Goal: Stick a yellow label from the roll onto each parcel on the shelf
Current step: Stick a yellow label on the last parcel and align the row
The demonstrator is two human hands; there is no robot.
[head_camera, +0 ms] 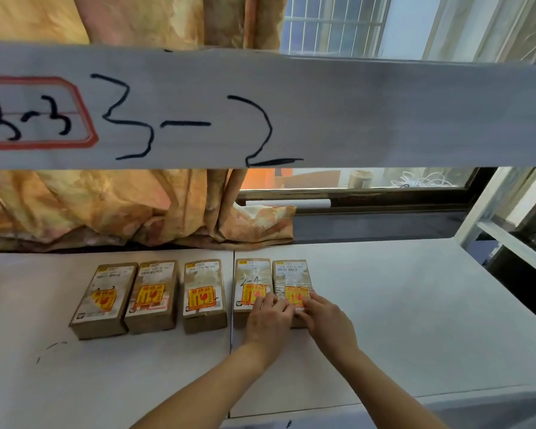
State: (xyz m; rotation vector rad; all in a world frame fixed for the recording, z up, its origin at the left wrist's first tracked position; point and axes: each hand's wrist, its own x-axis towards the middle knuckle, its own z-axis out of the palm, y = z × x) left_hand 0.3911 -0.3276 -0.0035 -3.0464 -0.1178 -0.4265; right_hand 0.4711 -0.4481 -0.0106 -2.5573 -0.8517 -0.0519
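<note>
Both hands rest flat, fingers extended and grasping nothing, on the rightmost parcel: the left hand covers its near left edge and the right hand its near right corner, fingertips pressing the yellow label on its top. Four further parcels lie in a row to the left on the white shelf, each bearing a yellow label. Above, the upper shelf edge carries the handwritten marking "3-2". An orange curtain hangs behind.
</note>
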